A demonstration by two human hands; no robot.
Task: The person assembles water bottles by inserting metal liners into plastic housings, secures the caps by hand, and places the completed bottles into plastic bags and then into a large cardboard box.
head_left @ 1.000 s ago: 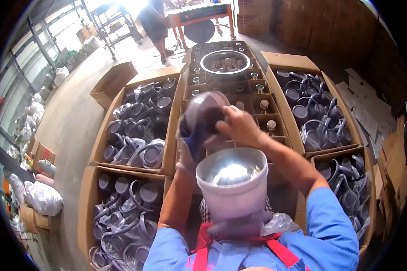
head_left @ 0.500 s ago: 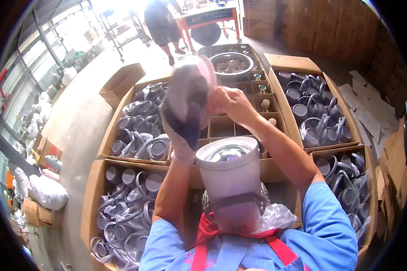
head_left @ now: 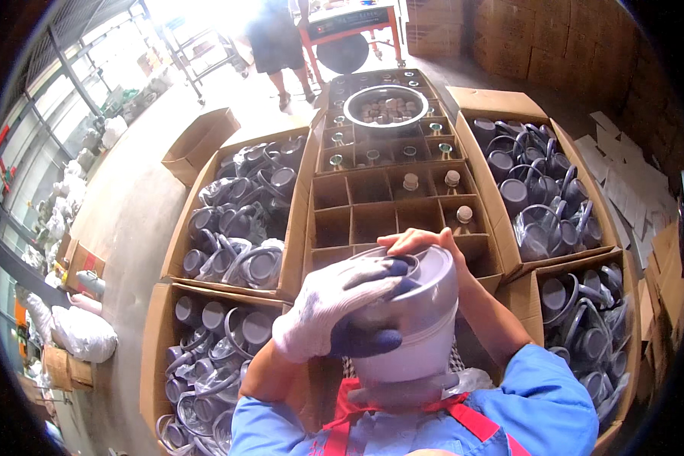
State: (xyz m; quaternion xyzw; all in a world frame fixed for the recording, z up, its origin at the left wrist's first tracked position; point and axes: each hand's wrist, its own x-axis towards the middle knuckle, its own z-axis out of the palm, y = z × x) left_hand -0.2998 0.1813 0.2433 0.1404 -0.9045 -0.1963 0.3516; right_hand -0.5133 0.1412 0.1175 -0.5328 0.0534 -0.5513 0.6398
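A pale, cloudy plastic bucket (head_left: 405, 363) stands upright in front of my chest. A round lid (head_left: 435, 266) with a raised ring lies over its top, slightly tilted; I cannot tell whether it is fully seated. My left hand (head_left: 347, 308), in a white knit glove with navy fingers, grips the lid from the left, fingers across the top and thumb down the side. My right hand (head_left: 427, 242) is bare and curls over the lid's far right edge. The lid hides the bucket's inside.
Ahead is a divided carton (head_left: 330, 185) with several glass bottles, some with round stoppers (head_left: 452, 178). A steel-rimmed basin (head_left: 346, 108) of stoppers sits on it. Cartons of grey handled lids (head_left: 258, 266) flank it on both sides. A person (head_left: 279, 45) stands beyond, near an orange-framed table (head_left: 357, 19).
Both hands have come down and nearer with the lid, from above the divided carton onto the bucket's top. The shiny dome inside the bucket is now covered. The far person has shifted slightly right.
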